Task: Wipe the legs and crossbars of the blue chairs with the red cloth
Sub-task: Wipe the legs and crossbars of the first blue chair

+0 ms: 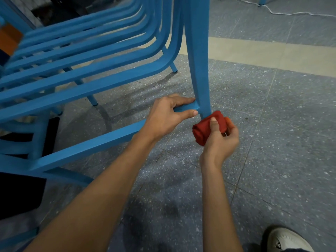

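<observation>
Head view, one frame. A stack of blue chairs (81, 70) stood nested on a grey speckled floor (272, 124), their curved frames lined up one behind another toward the upper left. The nearest front leg (197, 70) ran down steeply from the top of the frame to a point just right of centre. A lower crossbar (91, 142) ran from the lower left up to meet that leg. The left hand (169, 115) gripped this crossbar right at the joint, fingers curled over the top and the thumb along the near side, its tip almost touching the leg. The right hand (221, 140) held the red cloth (205, 130), which was bunched into a thick roll; the thumb pressed on its near face and the fingers curled round the far side. The cloth sat against the lowest part of the leg, just below the crossbar joint, and hid the foot of the leg, so contact with the floor could not be told. Both forearms were bare. A pale band (263, 53) crossed the floor behind the leg, and a white cord (283, 13) lay beyond it. A white shoe (283, 239) showed at the lower right corner. An orange block (9, 39) sat blurred at the left edge.
</observation>
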`<state>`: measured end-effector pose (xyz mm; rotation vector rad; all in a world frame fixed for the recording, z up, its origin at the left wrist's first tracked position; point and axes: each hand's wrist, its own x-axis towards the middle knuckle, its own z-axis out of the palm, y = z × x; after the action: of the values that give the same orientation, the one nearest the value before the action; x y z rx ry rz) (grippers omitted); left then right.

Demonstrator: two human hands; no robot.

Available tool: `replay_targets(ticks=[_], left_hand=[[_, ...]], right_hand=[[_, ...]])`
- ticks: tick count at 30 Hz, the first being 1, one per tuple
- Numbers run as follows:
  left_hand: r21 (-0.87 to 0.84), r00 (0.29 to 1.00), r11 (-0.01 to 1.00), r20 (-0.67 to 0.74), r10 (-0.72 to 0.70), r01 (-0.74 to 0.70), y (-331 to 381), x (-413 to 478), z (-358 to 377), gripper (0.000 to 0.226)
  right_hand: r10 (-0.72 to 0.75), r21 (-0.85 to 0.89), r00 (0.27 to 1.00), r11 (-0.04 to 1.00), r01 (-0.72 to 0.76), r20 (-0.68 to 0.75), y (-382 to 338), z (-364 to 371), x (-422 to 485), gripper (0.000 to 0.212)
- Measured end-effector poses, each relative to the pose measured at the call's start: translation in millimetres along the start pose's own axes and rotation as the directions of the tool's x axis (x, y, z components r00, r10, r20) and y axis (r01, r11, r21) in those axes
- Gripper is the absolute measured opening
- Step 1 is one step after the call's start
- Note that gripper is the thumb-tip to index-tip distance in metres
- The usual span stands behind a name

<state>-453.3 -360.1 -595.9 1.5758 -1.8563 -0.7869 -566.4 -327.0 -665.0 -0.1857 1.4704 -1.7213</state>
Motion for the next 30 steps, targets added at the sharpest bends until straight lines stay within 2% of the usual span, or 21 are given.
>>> replay_targets(ticks=[3,5,8,11,14,18,21,26,28,30], left_hand=[[0.004,1.0,1.0,0.002,0.004,-0.004,1.4,-0.4,-0.3,0.044],[0.005,1.0,1.0,-0.001,0.006,-0.006,2.2,-1.0,0.1,0.044],[0.006,1.0,1.0,-0.003,-0.003,0.003,2.9,-1.5,1.0,0.044],[0.006,1.0,1.0,-0.008,-0.005,0.005,2.6,-1.0,0.8,0.045],[0.011,1.0,1.0,-0.013,-0.005,0.005,3.5,-1.2,0.6,0.045],[0.015,1.0,1.0,-0.016,0.002,-0.002,3.9,-2.5,0.7,0.043],[0.019,1.0,1.0,-0.01,0.0,0.0,5.0,-3.2,0.7,0.043],[0.04,1.0,0.999,-0.008,-0.027,0.027,6.9,-0.7,0.4,0.039],[0.039,0.999,0.998,-0.004,-0.048,0.048,7.1,-0.6,0.6,0.036],[0.032,0.998,0.998,0.001,-0.059,0.059,7.1,-1.3,0.5,0.034]], right_hand=[[-0.124,-0.026,0.992,0.992,0.125,0.032,-2.8,3.4,-10.8,0.041],[-0.141,-0.07,0.988,0.987,0.145,0.061,5.0,0.1,-15.9,0.043],[-0.113,-0.165,0.992,0.979,0.121,0.062,17.5,-7.8,-11.9,0.04],[-0.055,-0.178,0.998,0.983,0.056,0.009,15.4,-8.4,0.1,0.04],[-0.164,-0.165,0.986,0.972,0.166,0.024,-6.1,0.2,4.1,0.044],[-0.33,-0.074,0.935,0.937,0.341,0.127,-31.8,14.1,-4.2,0.035],[-0.374,-0.137,0.914,0.908,0.396,0.158,-16.0,6.7,-4.7,0.033],[-0.284,-0.23,0.958,0.93,0.287,0.049,6.8,2.3,9.0,0.032],[-0.309,-0.182,0.951,0.934,0.309,0.026,4.9,6.9,3.0,0.03],[-0.393,-0.181,0.92,0.903,0.389,0.016,3.3,10.0,-11.4,0.032]])
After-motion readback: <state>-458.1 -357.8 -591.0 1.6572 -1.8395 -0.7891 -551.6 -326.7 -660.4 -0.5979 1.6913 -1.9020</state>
